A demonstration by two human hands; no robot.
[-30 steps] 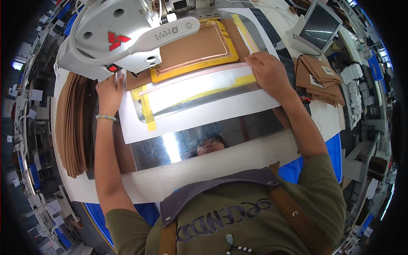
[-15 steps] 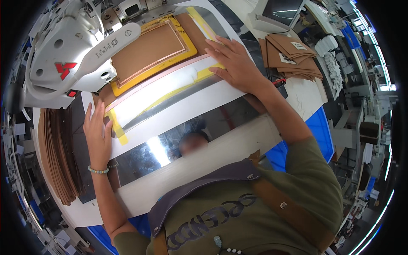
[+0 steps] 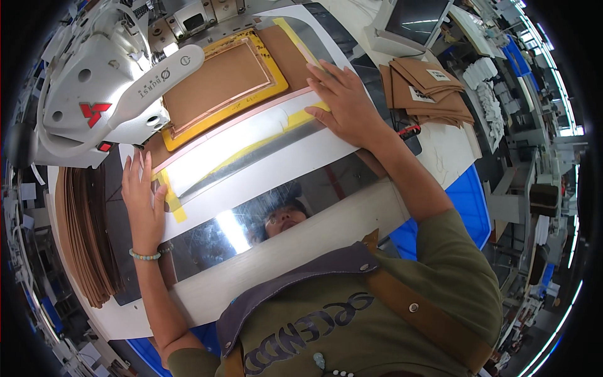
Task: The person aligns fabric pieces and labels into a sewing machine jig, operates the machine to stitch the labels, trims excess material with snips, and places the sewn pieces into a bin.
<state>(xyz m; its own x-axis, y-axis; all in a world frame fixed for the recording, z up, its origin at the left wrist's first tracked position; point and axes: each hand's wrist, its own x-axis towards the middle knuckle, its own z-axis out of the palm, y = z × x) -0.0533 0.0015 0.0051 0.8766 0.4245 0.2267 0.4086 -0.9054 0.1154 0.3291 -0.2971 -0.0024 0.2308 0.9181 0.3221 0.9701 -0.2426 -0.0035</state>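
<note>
My left hand [image 3: 142,204] lies with fingers stretched out on the left end of a flat work panel, by a strip of yellow tape [image 3: 178,207]. On the panel's right end my right hand [image 3: 347,108] is spread, its fingers across the taped edge and its thumb on the yellow strip along the near side. The panel carries a brown sheet [image 3: 294,63] with a yellow rectangular frame [image 3: 276,70] on it. Inside the frame is a brown rectangle [image 3: 220,78] with a copper-coloured border. White sheet material [image 3: 245,146] shows between my hands.
A white sewing machine head [image 3: 81,88] overhangs the frame's left side. Brown pieces stand stacked [image 3: 81,245] at the left. More brown pieces with white labels [image 3: 427,91] lie right, near a screen [image 3: 414,22]. A shiny metal plate [image 3: 213,235] lies nearest me; blue bins [image 3: 468,201] sit below the table.
The whole picture has shifted slightly downward. My hands stay at the same spots on the panel, with no clear movement of the panel against the machine.
</note>
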